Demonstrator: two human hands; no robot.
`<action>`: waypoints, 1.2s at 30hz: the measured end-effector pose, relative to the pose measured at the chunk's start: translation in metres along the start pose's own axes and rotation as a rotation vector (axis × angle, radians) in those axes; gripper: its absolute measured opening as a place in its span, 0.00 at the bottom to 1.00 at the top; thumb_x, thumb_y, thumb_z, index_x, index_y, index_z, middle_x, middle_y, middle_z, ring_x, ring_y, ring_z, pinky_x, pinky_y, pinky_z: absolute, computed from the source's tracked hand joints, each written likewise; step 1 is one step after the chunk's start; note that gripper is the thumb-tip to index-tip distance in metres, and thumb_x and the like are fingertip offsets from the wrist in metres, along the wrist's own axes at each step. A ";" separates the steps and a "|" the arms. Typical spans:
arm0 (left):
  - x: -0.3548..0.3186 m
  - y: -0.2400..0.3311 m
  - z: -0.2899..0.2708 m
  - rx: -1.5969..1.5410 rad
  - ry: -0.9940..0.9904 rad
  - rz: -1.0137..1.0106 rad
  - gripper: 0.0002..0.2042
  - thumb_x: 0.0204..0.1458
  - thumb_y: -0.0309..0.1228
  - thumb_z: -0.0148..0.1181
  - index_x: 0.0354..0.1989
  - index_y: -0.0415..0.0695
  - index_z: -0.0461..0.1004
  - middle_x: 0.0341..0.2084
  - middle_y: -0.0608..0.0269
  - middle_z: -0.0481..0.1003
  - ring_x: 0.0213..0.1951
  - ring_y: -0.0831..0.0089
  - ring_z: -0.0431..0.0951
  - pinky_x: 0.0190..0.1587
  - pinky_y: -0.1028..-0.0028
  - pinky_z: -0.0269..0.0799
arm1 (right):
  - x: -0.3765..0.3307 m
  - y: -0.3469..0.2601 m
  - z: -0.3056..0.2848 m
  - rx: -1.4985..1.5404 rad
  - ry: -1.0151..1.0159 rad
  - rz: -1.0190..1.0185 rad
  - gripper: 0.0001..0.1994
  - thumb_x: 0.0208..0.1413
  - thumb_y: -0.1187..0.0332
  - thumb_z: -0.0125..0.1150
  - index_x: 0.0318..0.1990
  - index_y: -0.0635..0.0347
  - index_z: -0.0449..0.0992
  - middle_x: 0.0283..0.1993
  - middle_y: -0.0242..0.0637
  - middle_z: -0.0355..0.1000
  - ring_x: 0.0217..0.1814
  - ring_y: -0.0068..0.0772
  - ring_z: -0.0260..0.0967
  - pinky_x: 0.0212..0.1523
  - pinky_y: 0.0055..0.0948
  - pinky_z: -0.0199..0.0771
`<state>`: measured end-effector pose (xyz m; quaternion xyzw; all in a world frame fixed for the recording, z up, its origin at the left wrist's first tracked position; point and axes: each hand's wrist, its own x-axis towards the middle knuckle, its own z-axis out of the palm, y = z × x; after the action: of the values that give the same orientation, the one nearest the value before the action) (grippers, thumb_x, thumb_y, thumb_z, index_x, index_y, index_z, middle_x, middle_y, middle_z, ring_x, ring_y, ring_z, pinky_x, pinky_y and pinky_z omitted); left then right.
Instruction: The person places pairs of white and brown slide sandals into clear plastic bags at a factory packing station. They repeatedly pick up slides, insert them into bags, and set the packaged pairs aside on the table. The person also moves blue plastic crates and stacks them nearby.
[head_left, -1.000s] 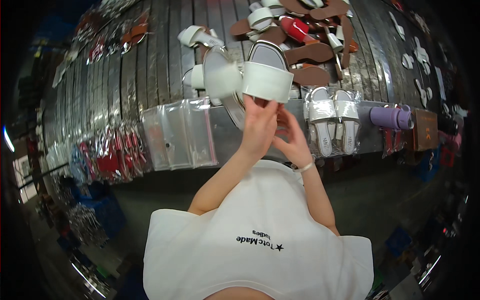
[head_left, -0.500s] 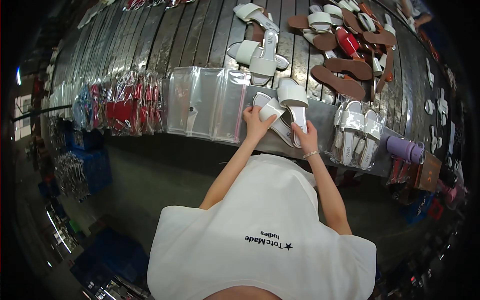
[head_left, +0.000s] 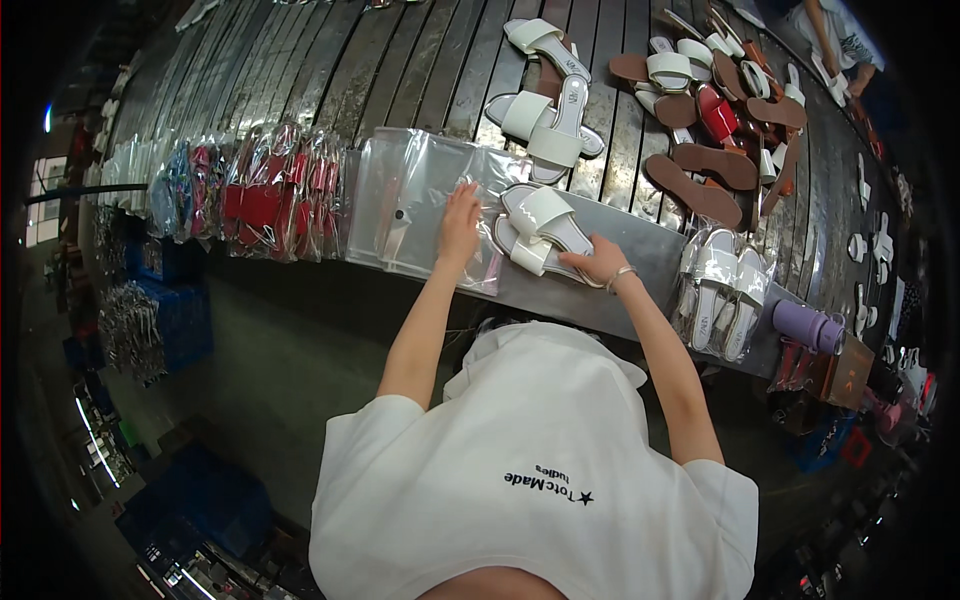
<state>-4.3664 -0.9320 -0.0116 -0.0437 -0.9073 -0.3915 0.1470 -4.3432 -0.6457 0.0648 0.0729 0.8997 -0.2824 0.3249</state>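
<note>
**Left hand (head_left: 459, 225) has come off the pair of white-strapped flat slide sandals (head_left: 545, 222) to the stack of flat clear plastic bags (head_left: 385, 225); pair now turned and overlapped.**

Key relation: bags vs left fingers. Left hand is the nearer one, sitting over the stack's 3 o'clock side, fingers pointing 12–1, extended, slightly spread, closed on nothing visible. Can't tell if fingertips touch film. Most of the stack lies toward 9 from them.

Sandals: on the grey metal ledge (head_left: 640, 245), at 4 o'clock from left fingertips, by the stack's 3 o'clock edge. Long axis runs 10 to 4, strap ends at 10. One sandal partly on top of the other.

Right hand (head_left: 600, 262): at the 4 o'clock end, thumb and fingers look closed on the heel ends. Well clear of the bags.
</note>
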 end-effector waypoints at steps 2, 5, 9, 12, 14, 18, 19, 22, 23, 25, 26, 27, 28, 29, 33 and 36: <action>0.012 0.023 -0.016 -0.313 -0.047 -0.499 0.06 0.58 0.27 0.46 0.41 0.40 0.65 0.45 0.55 0.74 0.51 0.56 0.72 0.50 0.66 0.65 | -0.003 0.007 0.000 0.068 0.024 0.004 0.37 0.37 0.38 0.62 0.45 0.65 0.72 0.44 0.56 0.72 0.48 0.53 0.70 0.46 0.39 0.70; 0.030 0.034 -0.044 -0.336 0.109 -0.240 0.05 0.57 0.26 0.46 0.38 0.37 0.64 0.44 0.52 0.74 0.48 0.57 0.73 0.49 0.66 0.67 | -0.030 -0.009 0.008 0.261 0.119 -0.054 0.35 0.38 0.41 0.63 0.45 0.64 0.72 0.42 0.54 0.73 0.45 0.49 0.72 0.46 0.37 0.70; 0.046 0.080 -0.091 -0.315 -0.270 0.126 0.04 0.55 0.24 0.47 0.35 0.37 0.65 0.43 0.50 0.74 0.46 0.58 0.74 0.49 0.66 0.67 | -0.041 -0.044 0.005 0.374 -0.185 -0.240 0.31 0.39 0.42 0.64 0.38 0.63 0.76 0.36 0.49 0.75 0.39 0.45 0.73 0.42 0.35 0.70; 0.048 0.096 -0.094 -0.270 -0.350 0.167 0.08 0.51 0.24 0.50 0.39 0.37 0.69 0.42 0.50 0.73 0.46 0.57 0.73 0.51 0.65 0.66 | -0.023 -0.042 0.033 0.502 0.023 -0.207 0.30 0.39 0.42 0.64 0.36 0.64 0.76 0.34 0.49 0.75 0.37 0.45 0.74 0.39 0.35 0.71; 0.044 0.123 -0.082 -0.182 -0.368 0.327 0.08 0.52 0.26 0.50 0.39 0.38 0.69 0.44 0.52 0.73 0.47 0.57 0.73 0.54 0.63 0.64 | -0.024 -0.048 0.024 0.461 0.093 -0.229 0.28 0.40 0.45 0.65 0.35 0.65 0.76 0.32 0.49 0.75 0.35 0.45 0.74 0.37 0.36 0.71; 0.020 0.196 -0.060 -0.223 -0.578 0.635 0.17 0.45 0.23 0.57 0.46 0.39 0.69 0.48 0.53 0.71 0.51 0.56 0.70 0.61 0.60 0.54 | -0.005 -0.031 0.020 0.811 0.292 -0.668 0.20 0.43 0.56 0.69 0.34 0.66 0.75 0.28 0.43 0.75 0.30 0.36 0.74 0.30 0.31 0.71; 0.027 0.199 -0.065 -0.133 -0.428 0.633 0.18 0.44 0.22 0.57 0.47 0.39 0.68 0.47 0.53 0.71 0.53 0.56 0.69 0.60 0.61 0.56 | -0.012 -0.036 0.008 0.897 0.323 -0.561 0.19 0.44 0.57 0.68 0.34 0.67 0.75 0.28 0.41 0.75 0.29 0.32 0.73 0.30 0.29 0.70; 0.051 0.210 -0.079 -0.033 -0.036 0.385 0.20 0.44 0.21 0.54 0.50 0.38 0.66 0.47 0.52 0.70 0.55 0.58 0.68 0.58 0.66 0.60 | -0.062 -0.059 -0.052 1.024 0.426 -0.404 0.16 0.50 0.60 0.65 0.35 0.66 0.74 0.27 0.30 0.72 0.29 0.16 0.66 0.28 0.20 0.67; 0.059 0.214 -0.072 -0.140 0.060 0.162 0.20 0.46 0.21 0.52 0.51 0.36 0.64 0.47 0.52 0.71 0.54 0.61 0.69 0.58 0.68 0.61 | -0.069 -0.060 -0.061 1.097 0.454 -0.406 0.16 0.50 0.59 0.65 0.35 0.66 0.74 0.27 0.30 0.72 0.29 0.15 0.65 0.28 0.19 0.66; 0.070 0.207 -0.051 -0.713 -0.240 -0.497 0.19 0.49 0.22 0.48 0.51 0.35 0.65 0.47 0.50 0.71 0.53 0.61 0.69 0.57 0.68 0.61 | -0.078 -0.060 -0.075 1.241 0.508 -0.407 0.17 0.50 0.58 0.66 0.36 0.65 0.74 0.28 0.28 0.71 0.28 0.15 0.64 0.28 0.18 0.65; 0.065 0.217 -0.038 -0.802 -0.426 -0.481 0.17 0.52 0.24 0.46 0.51 0.35 0.67 0.46 0.50 0.73 0.50 0.64 0.71 0.54 0.67 0.64 | -0.079 -0.056 -0.081 1.189 0.546 -0.402 0.17 0.51 0.56 0.65 0.36 0.63 0.73 0.27 0.25 0.69 0.27 0.14 0.62 0.29 0.17 0.62; 0.049 0.228 -0.033 -0.524 -0.647 -0.274 0.17 0.50 0.23 0.46 0.50 0.37 0.69 0.44 0.48 0.74 0.46 0.60 0.74 0.52 0.64 0.66 | -0.081 -0.056 -0.087 1.211 0.565 -0.364 0.17 0.51 0.56 0.65 0.35 0.63 0.73 0.27 0.25 0.69 0.27 0.14 0.62 0.29 0.16 0.62; 0.031 0.225 -0.023 -0.241 -0.905 0.144 0.18 0.49 0.22 0.46 0.50 0.34 0.68 0.44 0.49 0.74 0.49 0.55 0.72 0.52 0.64 0.64 | -0.083 -0.055 -0.093 1.232 0.582 -0.328 0.17 0.51 0.56 0.64 0.35 0.63 0.73 0.26 0.24 0.68 0.27 0.14 0.61 0.29 0.16 0.62; 0.031 0.250 -0.036 -0.033 -1.199 0.375 0.19 0.49 0.22 0.48 0.51 0.35 0.67 0.46 0.49 0.72 0.50 0.51 0.71 0.54 0.64 0.64 | -0.087 -0.053 -0.097 1.257 0.608 -0.284 0.17 0.51 0.55 0.64 0.35 0.63 0.73 0.26 0.24 0.68 0.27 0.13 0.61 0.29 0.16 0.62; 0.013 0.232 -0.016 -0.902 -0.935 0.028 0.25 0.45 0.18 0.57 0.55 0.37 0.62 0.47 0.53 0.71 0.45 0.58 0.75 0.50 0.63 0.69 | -0.094 -0.046 -0.093 1.420 0.848 -0.233 0.19 0.50 0.54 0.64 0.32 0.64 0.72 0.26 0.27 0.69 0.28 0.18 0.62 0.32 0.21 0.64; -0.007 0.229 0.022 -1.229 -0.742 -0.538 0.29 0.41 0.16 0.60 0.55 0.37 0.60 0.45 0.53 0.71 0.43 0.64 0.75 0.46 0.66 0.72 | -0.066 -0.015 -0.054 1.280 0.943 -0.125 0.19 0.49 0.56 0.65 0.34 0.65 0.71 0.31 0.33 0.72 0.32 0.20 0.65 0.34 0.23 0.66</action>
<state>-4.3203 -0.7577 0.1322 -0.0236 -0.4956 -0.8077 -0.3184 -4.3254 -0.6248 0.1470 0.3067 0.6079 -0.7012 -0.2115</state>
